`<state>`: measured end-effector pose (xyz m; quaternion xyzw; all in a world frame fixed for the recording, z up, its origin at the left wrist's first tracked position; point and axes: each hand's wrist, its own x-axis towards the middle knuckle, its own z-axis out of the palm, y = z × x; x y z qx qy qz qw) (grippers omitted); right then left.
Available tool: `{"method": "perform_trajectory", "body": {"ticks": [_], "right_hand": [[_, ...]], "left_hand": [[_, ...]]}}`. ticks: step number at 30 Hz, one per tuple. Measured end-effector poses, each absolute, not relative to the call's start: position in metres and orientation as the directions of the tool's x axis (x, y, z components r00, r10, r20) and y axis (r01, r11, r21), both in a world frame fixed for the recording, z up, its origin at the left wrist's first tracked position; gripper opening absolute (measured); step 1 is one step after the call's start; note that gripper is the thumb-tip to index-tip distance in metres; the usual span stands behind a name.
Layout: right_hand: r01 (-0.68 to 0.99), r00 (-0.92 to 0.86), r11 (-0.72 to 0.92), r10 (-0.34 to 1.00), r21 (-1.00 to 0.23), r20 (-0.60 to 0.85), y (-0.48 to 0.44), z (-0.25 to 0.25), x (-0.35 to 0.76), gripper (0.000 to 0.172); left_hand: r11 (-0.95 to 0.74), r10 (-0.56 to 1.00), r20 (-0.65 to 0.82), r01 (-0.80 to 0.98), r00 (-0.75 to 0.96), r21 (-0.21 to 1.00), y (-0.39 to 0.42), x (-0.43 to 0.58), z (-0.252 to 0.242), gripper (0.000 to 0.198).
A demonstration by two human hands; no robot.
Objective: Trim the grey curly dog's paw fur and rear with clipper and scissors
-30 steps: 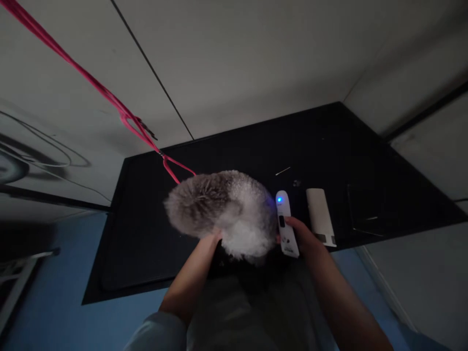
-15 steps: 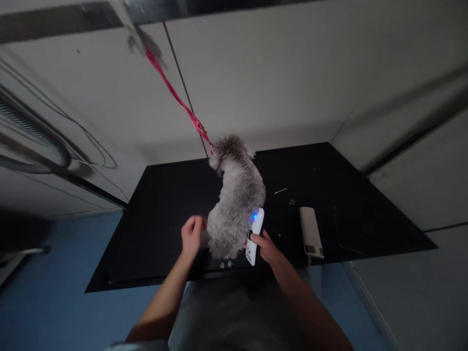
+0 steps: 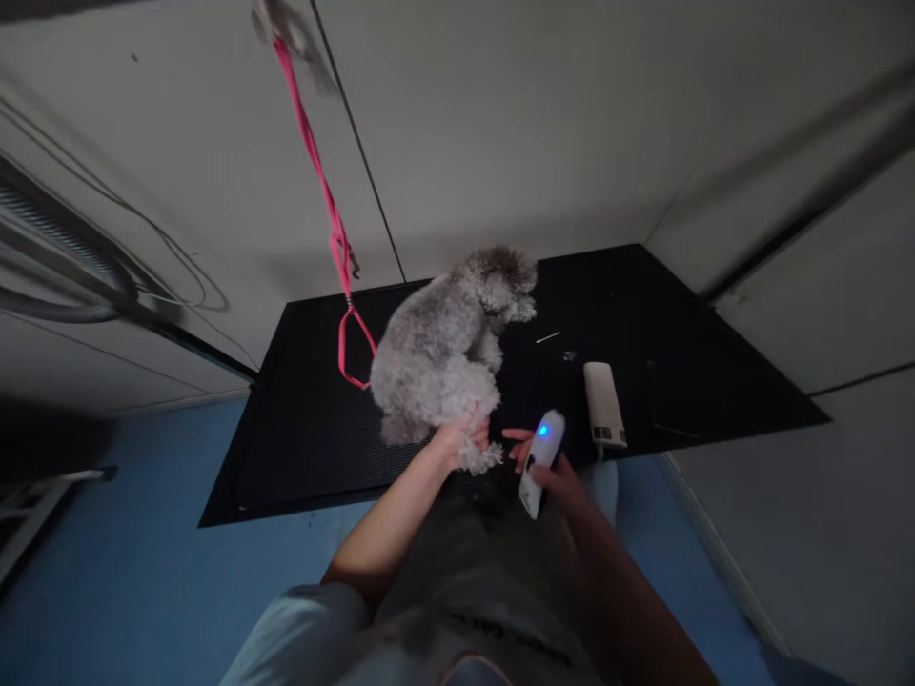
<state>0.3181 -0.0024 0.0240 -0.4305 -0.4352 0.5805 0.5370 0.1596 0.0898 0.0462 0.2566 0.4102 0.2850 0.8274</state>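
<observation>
The left grip [image 3: 463,438] clasps a leg [image 3: 476,400] of the grey dog [image 3: 436,333] just beyond it; the right grip [image 3: 564,481] holds a white device [image 3: 544,454]. Right of that grip, a pale box [image 3: 604,395] lies on the desk [image 3: 293,419]; beyond-left of the left grip hangs a pink leash [image 3: 330,205].

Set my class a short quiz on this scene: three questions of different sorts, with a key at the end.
1. Multiple choice: Where in the picture does the cream box lie, seen against the dog?
A) To its left
B) To its right
C) Underneath it
2. True or false: The left hand is apart from the dog.
3. Short answer: What is the right hand holding?

Key:
1. B.
2. False; it grips one of the dog's legs.
3. A white device with a blue light.
</observation>
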Motion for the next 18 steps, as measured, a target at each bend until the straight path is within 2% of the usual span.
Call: {"method": "perform_trajectory", "body": {"ticks": [2,4,7,9,14,16,18], "right_hand": [[0.056,-0.124,0.051,0.991,-0.997,0.043,-0.029,0.024,0.314,0.024],[0.312,-0.195,0.219,0.967,-0.925,0.163,-0.042,0.030,0.304,0.033],[0.517,-0.225,0.370,0.929,-0.772,0.294,-0.040,0.042,0.289,0.031],[0.539,-0.235,0.430,0.903,-0.724,0.360,-0.036,0.048,0.284,0.028],[0.495,-0.176,0.477,0.874,-0.727,0.453,-0.044,0.049,0.275,0.031],[0.488,-0.147,0.483,0.867,-0.727,0.477,-0.052,0.044,0.268,0.032],[0.458,-0.070,0.477,0.860,-0.750,0.505,-0.059,0.038,0.261,0.031]], "left_hand": [[0.771,0.627,-0.515,-0.368,0.585,0.520,0.085,0.162,0.064,0.052],[0.769,0.639,-0.506,-0.483,0.579,0.418,0.083,0.166,0.080,0.049],[0.785,0.613,-0.533,-0.529,0.583,0.323,0.081,0.168,0.098,0.044],[0.792,0.596,-0.545,-0.543,0.590,0.278,0.080,0.166,0.104,0.041],[0.768,0.598,-0.546,-0.615,0.588,0.179,0.081,0.158,0.113,0.038],[0.751,0.620,-0.530,-0.634,0.578,0.187,0.081,0.154,0.111,0.040],[0.732,0.661,-0.489,-0.632,0.569,0.255,0.075,0.150,0.102,0.042]]}}
